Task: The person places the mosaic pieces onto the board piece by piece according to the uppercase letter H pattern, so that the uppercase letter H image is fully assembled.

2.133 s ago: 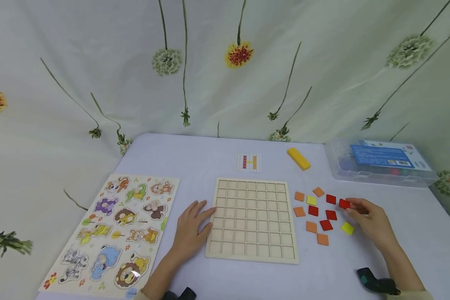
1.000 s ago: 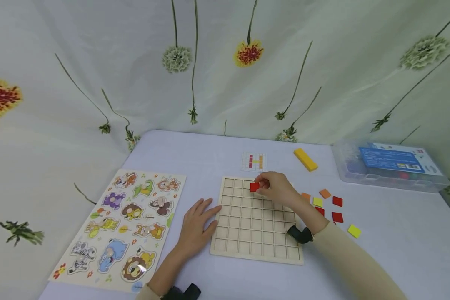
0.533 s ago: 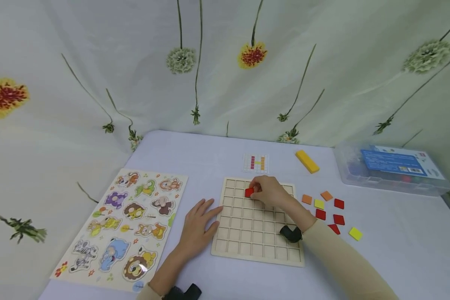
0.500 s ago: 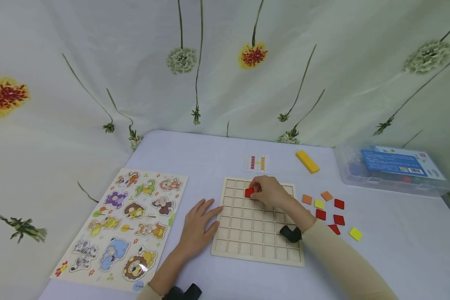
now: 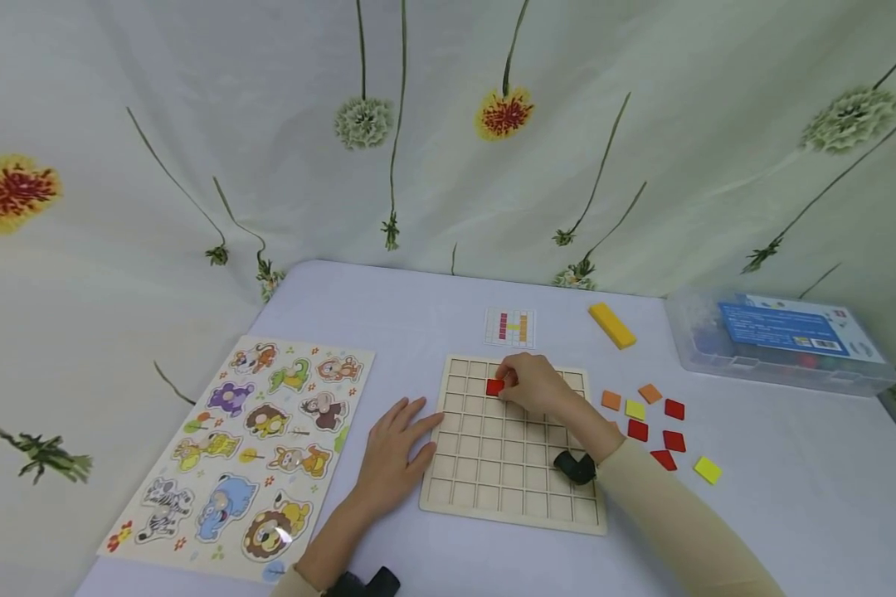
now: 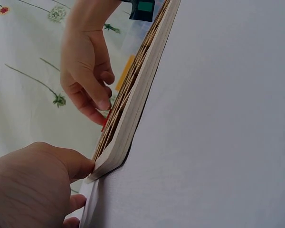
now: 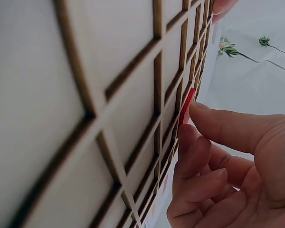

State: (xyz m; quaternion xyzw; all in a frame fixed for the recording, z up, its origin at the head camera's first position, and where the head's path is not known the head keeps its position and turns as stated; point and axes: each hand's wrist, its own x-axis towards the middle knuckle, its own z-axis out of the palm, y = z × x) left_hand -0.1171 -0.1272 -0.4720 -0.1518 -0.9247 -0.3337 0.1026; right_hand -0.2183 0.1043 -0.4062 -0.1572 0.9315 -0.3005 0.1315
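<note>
Over the upper part of the wooden grid board (image 5: 478, 473), my right hand (image 5: 535, 385) pinches a red square tile (image 5: 495, 387) between thumb and fingers. In the head view the tile lies over a cell in the second row, third column from the left. The right wrist view shows the tile (image 7: 186, 108) tilted against the grid ribs, thumb and index finger at its edge. My left hand (image 5: 394, 448) rests palm down on the table left of the board, fingers spread. Its fingertips touch the board's left edge, and the left wrist view shows the thumb (image 6: 80, 164) against a corner.
Right of the board lie several loose tiles, among them a red tile (image 5: 674, 409), an orange tile (image 5: 650, 393) and a yellow tile (image 5: 708, 470). Behind it are a small pattern card (image 5: 509, 327) and a yellow bar (image 5: 612, 325). A clear plastic box (image 5: 769, 365) stands back right, an animal puzzle (image 5: 242, 456) left.
My right hand has picked up a red tile from the loose ones and carried it left to the board, then shifted slightly down and left and lowered it. The left hand stays by the board.
</note>
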